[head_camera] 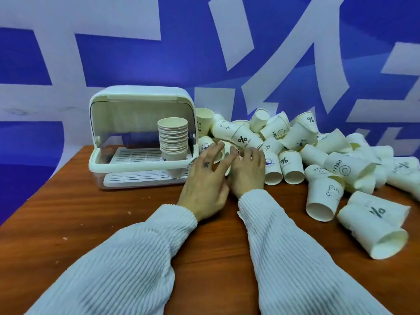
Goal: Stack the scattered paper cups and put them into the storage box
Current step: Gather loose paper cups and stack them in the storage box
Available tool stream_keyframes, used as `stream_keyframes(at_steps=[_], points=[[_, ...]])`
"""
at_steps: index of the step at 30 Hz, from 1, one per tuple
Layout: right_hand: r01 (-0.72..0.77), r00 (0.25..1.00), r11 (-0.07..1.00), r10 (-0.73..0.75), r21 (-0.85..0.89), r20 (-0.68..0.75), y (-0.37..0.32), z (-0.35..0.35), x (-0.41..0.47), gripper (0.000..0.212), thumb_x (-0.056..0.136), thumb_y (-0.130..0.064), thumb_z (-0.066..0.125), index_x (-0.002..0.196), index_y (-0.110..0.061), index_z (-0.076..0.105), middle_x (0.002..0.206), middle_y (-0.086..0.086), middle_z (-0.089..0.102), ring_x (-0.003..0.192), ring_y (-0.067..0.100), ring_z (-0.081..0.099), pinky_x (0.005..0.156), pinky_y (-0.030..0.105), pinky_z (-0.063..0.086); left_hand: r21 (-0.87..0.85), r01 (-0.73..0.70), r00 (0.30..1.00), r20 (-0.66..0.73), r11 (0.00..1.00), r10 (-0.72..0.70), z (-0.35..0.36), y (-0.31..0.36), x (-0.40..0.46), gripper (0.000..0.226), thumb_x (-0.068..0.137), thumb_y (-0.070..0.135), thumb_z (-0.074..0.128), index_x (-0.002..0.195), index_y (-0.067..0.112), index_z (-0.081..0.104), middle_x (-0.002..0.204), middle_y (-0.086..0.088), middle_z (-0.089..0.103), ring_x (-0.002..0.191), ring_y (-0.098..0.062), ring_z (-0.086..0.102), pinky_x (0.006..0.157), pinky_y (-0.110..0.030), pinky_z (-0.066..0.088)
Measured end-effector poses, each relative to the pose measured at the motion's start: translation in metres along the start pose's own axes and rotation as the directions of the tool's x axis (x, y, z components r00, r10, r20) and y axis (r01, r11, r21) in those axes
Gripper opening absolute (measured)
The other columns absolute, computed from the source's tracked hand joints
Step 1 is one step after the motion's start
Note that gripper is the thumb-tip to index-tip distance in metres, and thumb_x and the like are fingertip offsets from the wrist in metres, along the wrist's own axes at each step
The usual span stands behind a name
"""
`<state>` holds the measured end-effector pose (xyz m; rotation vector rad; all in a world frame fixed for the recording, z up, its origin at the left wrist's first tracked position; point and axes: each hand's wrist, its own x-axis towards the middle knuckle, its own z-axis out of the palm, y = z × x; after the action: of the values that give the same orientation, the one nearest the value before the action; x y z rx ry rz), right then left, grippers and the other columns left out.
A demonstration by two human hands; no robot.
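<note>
From the head view, you have made a start but most of the work is ahead. One stack of cups (173, 138) already stands upright inside the storage box (141, 137), toward its right end on the slotted tray, with the lid swung up and the front open. The rest of the box floor to the left of that stack holds nothing you can see.

To the right of the box, the pile of loose cups (318, 151) sprawls across the wooden table (91, 212), most lying on their sides, a few nested in twos, some rolled out toward the near right edge. That heap far outnumbers the stacked ones, so by my reckoning you are in the early part of the job.

Your left hand (204, 185) and right hand (246, 171) reach together to the near left edge of the pile, just beside the box. Fingers on both are spread and fairly straight around a cup (223, 151) between them; I cannot tell whether either hand actually grips it yet.
</note>
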<state>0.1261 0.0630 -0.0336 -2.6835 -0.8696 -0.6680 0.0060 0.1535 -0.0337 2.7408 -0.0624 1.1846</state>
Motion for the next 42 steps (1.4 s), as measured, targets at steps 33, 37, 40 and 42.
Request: stream_keyframes(at_steps=[33, 37, 40, 42], points=[[-0.392, 0.899, 0.885, 0.311, 0.251, 0.309, 0.030, -0.040, -0.017, 0.078, 0.093, -0.054, 0.057, 0.160, -0.036, 0.023, 0.149, 0.009, 0.051, 0.133, 0.039, 0.052, 0.095, 0.045, 0.044, -0.404, 0.397, 0.903, 0.012, 0.825, -0.428, -0.019, 0.009, -0.008, 0.092, 0.087, 0.050, 0.073, 0.158, 0.037, 0.016, 0.156, 0.000, 0.045, 0.140, -0.020, 0.046, 0.114, -0.040, 0.040], [-0.347, 0.931, 0.699, 0.177, 0.626, 0.318, 0.011, -0.052, -0.015, 0.065, 0.088, -0.047, 0.071, 0.144, -0.030, 0.043, 0.136, 0.003, 0.059, 0.119, 0.028, 0.058, 0.095, 0.039, 0.045, -0.427, 0.409, 0.849, -0.144, 0.806, -0.508, -0.034, 0.011, -0.013, 0.092, 0.087, 0.047, 0.074, 0.158, 0.038, 0.015, 0.157, 0.003, 0.043, 0.138, -0.016, 0.045, 0.113, -0.035, 0.040], [-0.217, 0.976, 0.489, 0.109, 0.845, 0.188, -0.007, -0.057, -0.019, 0.062, 0.084, -0.034, 0.083, 0.133, -0.030, 0.045, 0.126, -0.005, 0.058, 0.110, 0.015, 0.058, 0.093, 0.033, 0.047, -0.507, 0.408, 0.757, -0.278, 0.760, -0.591, -0.051, 0.006, -0.011, 0.089, 0.086, 0.052, 0.072, 0.155, 0.039, 0.017, 0.155, 0.000, 0.045, 0.135, -0.016, 0.048, 0.109, -0.034, 0.043], [-0.144, 0.987, 0.367, 0.126, 0.919, 0.104, -0.019, -0.061, -0.024, 0.061, 0.082, -0.029, 0.087, 0.128, -0.032, 0.046, 0.122, -0.010, 0.059, 0.107, 0.006, 0.060, 0.088, 0.025, 0.051, -0.554, 0.420, 0.676, -0.337, 0.719, -0.655, -0.062, -0.003, -0.010, 0.087, 0.086, 0.055, 0.067, 0.155, 0.038, 0.017, 0.154, 0.000, 0.044, 0.135, -0.017, 0.049, 0.108, -0.035, 0.043]])
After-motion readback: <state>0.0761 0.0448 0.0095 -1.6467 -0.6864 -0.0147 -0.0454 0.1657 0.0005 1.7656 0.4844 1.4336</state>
